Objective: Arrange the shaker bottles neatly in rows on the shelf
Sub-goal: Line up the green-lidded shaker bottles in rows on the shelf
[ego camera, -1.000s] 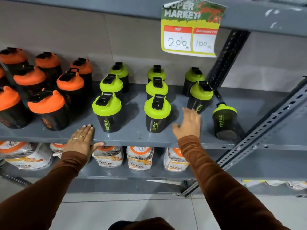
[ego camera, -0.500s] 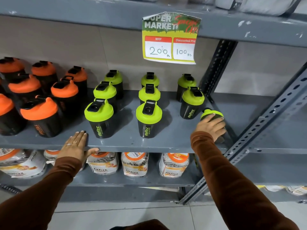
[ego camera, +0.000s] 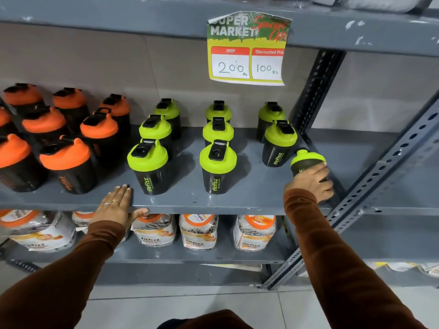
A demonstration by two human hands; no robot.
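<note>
Fingers (ego camera: 320, 166) of the right hand (ego camera: 310, 181) are wrapped round the black body of a stray green-lidded shaker bottle (ego camera: 307, 161), which leans slightly at the right end of the shelf (ego camera: 190, 203), just beside the upright post (ego camera: 316, 96) and right of the third green column. That column holds only two bottles where the other two hold three, so the step in hand looks like fetching the stray one; the next move calls for bringing it left and setting it upright, label forward, in front of the nearest bottle (ego camera: 279, 144). The right arm reaches forward, wrist bent inward. The left hand (ego camera: 117, 206) lies flat, fingers together, on the shelf's front edge, thumb hooked under, holding nothing, beside the orange-lidded bottles (ego camera: 65, 160)
</note>
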